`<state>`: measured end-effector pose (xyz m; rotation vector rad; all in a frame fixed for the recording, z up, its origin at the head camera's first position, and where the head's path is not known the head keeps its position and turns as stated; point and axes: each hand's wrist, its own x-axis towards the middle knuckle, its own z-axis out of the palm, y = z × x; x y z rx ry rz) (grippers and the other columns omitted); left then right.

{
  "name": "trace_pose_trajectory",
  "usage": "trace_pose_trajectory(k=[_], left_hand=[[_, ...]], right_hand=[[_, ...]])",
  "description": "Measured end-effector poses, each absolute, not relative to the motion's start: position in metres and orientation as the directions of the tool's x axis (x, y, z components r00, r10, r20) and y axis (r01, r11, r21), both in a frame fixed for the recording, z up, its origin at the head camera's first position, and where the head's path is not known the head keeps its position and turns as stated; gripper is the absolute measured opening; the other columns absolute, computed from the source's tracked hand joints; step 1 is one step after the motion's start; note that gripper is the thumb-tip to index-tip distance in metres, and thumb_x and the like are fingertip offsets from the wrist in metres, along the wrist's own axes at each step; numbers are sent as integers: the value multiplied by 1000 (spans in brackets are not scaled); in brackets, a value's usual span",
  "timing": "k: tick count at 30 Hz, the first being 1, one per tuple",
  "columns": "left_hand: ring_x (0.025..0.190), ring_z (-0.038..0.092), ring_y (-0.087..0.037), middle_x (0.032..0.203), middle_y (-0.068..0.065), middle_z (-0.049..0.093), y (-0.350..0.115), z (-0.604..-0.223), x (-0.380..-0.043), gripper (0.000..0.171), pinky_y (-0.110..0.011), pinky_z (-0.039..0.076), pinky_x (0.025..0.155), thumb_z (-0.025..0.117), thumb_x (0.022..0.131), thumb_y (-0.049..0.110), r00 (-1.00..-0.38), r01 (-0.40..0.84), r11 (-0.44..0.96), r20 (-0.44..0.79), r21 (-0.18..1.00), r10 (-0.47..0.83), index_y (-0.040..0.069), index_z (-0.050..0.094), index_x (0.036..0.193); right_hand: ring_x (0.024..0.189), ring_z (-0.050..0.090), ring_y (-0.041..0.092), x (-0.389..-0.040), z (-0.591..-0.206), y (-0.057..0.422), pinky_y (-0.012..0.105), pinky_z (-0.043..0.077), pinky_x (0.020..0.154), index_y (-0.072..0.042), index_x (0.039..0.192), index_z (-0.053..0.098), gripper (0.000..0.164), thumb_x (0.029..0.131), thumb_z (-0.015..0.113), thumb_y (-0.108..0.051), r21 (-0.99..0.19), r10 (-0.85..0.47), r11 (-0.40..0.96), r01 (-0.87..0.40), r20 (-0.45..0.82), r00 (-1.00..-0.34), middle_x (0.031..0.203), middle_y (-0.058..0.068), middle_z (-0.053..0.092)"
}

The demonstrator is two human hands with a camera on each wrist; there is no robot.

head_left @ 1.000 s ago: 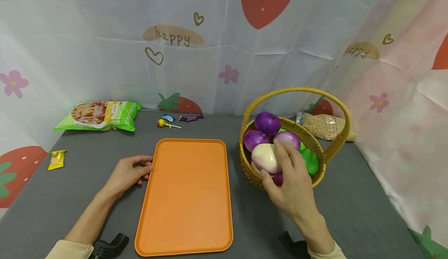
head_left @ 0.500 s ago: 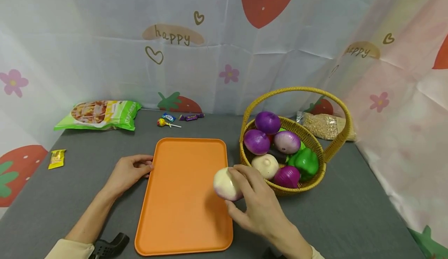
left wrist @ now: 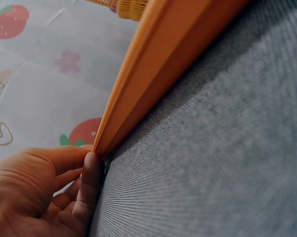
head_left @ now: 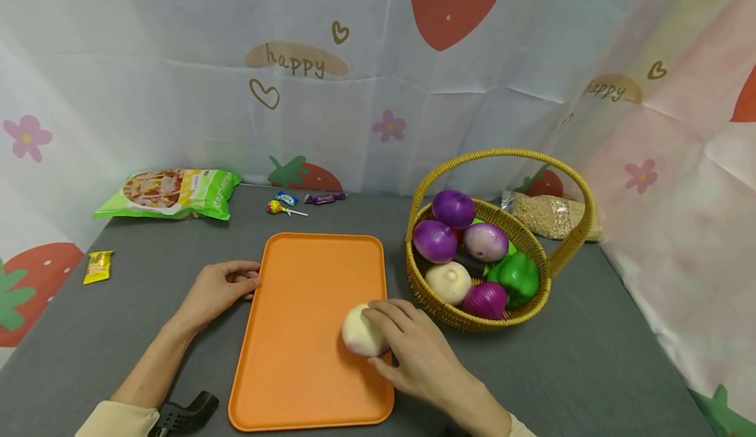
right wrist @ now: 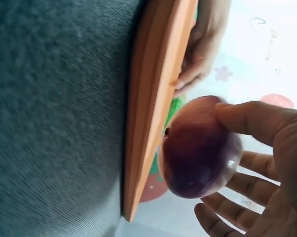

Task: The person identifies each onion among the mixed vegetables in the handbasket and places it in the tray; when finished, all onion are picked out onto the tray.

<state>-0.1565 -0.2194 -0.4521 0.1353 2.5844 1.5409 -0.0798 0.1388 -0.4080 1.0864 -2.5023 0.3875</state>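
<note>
My right hand (head_left: 416,352) holds a round white-and-purple turnip (head_left: 363,332) by its right side, over the right part of the orange tray (head_left: 307,306). In the right wrist view, the thumb lies on one side of the turnip (right wrist: 200,148) and the fingers on the other; its underside is deep purple with a small dark spot. Whether it touches the tray is hard to tell. My left hand (head_left: 215,292) pinches the tray's left rim; the left wrist view shows thumb and finger meeting at the rim of the tray (left wrist: 138,94).
Right of the tray stands a yellow wicker basket (head_left: 434,299) with a tall handle, full of purple and white vegetables and a green pepper (head_left: 516,276). Behind it lies a grain bag (head_left: 543,214). At the back left are a green snack bag (head_left: 174,194), a lollipop (head_left: 275,207) and wrapped candies.
My right hand has lifted the turnip out of the basket and carried it left and lower over the tray. A pale vegetable below it came into sight. My left hand stays at the rim.
</note>
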Motion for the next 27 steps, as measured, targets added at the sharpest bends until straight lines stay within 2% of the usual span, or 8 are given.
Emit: trace_pose_trajectory(k=[11, 18, 27], left_hand=[[80, 65, -4, 109, -20, 67, -217, -451, -158, 45, -23, 58, 70, 65, 95, 24, -986, 9, 461, -70, 887, 153, -3, 58, 131], [79, 66, -4, 108, -20, 67, -218, -450, -158, 46, -23, 58, 70, 65, 95, 24, -986, 4, 462, -73, 887, 149, -4, 58, 131], [78, 66, -5, 106, -19, 68, -220, -452, -157, 47, -23, 57, 69, 66, 95, 27, -987, 3, 483, -76, 876, 143, -3, 58, 131]], right_hand=[[120, 56, 16, -77, -414, 135, 30, 49, 101, -15, 125, 61, 63, 68, 89, -22, -119, -673, 646, -754, 376, -637, 131, 1, 62], [121, 56, 18, -78, -416, 134, 31, 49, 102, -13, 129, 60, 58, 78, 81, -32, -99, -672, 652, -752, 383, -633, 133, 3, 61], [122, 56, 19, -78, -418, 132, 31, 50, 102, -12, 132, 58, 58, 81, 81, -27, -123, -673, 644, -755, 380, -635, 135, 5, 60]])
